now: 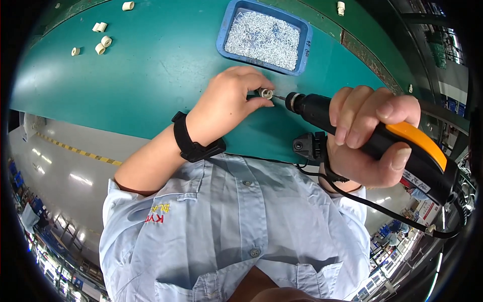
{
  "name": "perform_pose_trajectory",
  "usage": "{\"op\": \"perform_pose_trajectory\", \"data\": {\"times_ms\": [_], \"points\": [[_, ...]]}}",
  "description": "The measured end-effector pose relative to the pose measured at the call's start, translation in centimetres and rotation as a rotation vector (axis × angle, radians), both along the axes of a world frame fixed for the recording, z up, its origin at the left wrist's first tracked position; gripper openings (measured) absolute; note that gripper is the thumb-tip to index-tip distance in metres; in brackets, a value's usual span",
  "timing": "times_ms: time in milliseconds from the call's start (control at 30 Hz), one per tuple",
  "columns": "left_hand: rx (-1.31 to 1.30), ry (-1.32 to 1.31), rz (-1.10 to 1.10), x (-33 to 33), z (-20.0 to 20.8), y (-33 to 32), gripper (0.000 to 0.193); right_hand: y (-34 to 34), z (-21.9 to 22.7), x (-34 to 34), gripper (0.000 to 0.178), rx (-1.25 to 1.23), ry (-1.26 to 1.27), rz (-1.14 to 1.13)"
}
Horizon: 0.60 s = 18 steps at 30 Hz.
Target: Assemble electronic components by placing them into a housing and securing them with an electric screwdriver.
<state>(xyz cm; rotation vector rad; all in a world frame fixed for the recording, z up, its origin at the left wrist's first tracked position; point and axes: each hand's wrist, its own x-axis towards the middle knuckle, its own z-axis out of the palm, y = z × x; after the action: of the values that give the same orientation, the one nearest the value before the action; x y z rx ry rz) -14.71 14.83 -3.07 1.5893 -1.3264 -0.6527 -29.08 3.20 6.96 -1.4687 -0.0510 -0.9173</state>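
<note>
My left hand (234, 95) pinches a small round cream-coloured fitting (266, 93) between thumb and fingers, its open end turned to the right. In my right hand (372, 131) is a black electric screwdriver (322, 111) with an orange lever, my fingers wrapped round its body. The thin bit (279, 97) points left at the fitting's open end; whether it touches anything inside is too small to tell. A blue tray (221, 43) full of small shiny metal screws or pins (261, 38) lies just beyond my left hand.
Several cream cylindrical fittings (103, 45) lie at the far left of the green table (151, 80). Another cream piece (341, 8) is at the far right, beyond the raised edge. The screwdriver's black cable (372, 204) loops down in front of my right side.
</note>
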Motion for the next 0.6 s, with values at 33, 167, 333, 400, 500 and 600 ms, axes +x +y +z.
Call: {"op": "perform_pose_trajectory", "data": {"times_ms": [33,167,333,400,500,600], "points": [[0.024,0.045,0.008,-0.1,-0.1,-0.1,0.025,0.0,-0.1,0.0,0.041,-0.004,0.017,-0.003],[0.031,0.137,0.026,-0.2,-0.3,-0.3,0.023,0.5,-0.4,0.1,0.040,-0.003,0.092,-0.055],[0.036,0.107,0.025,0.0,-0.5,-0.3,0.022,1.1,-0.5,0.8,0.038,0.038,0.190,-0.140],[0.053,0.123,0.026,-0.1,-0.5,-0.3,0.022,1.2,-0.7,1.0,0.038,0.050,0.195,-0.144],[0.061,0.129,0.025,0.0,-0.4,-0.3,0.022,1.2,-0.9,1.2,0.038,0.074,0.204,-0.151],[0.059,0.123,0.019,0.1,-0.3,-0.3,0.021,1.3,-1.1,1.5,0.036,0.075,0.212,-0.168]]}}
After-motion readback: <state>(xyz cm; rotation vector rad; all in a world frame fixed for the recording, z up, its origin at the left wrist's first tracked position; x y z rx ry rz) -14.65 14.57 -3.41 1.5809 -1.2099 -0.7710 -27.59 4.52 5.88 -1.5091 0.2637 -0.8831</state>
